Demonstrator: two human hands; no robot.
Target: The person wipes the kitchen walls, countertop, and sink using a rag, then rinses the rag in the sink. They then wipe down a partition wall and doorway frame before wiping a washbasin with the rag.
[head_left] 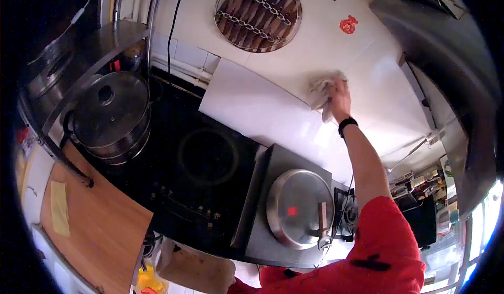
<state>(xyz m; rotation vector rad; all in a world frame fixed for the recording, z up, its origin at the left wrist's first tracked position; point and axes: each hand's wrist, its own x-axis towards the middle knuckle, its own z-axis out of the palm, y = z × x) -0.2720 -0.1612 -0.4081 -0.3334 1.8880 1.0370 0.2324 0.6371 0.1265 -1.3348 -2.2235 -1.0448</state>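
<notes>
Pressing crumpled cloth (319,92) against smooth wall (273,72), right hand (340,97) gripping it; left hand unseen.

This is a kitchen. A black glass cooktop (208,156) with a marked cooking ring fills the middle, and a large lidded pot (111,113) stands to its left. On the other side are a round metal pan (296,210) and a gas burner (349,218). What looks like a range hood (438,47) juts out beside the pale wall (320,42). Whether it serves a home or a business cannot be told.
</notes>
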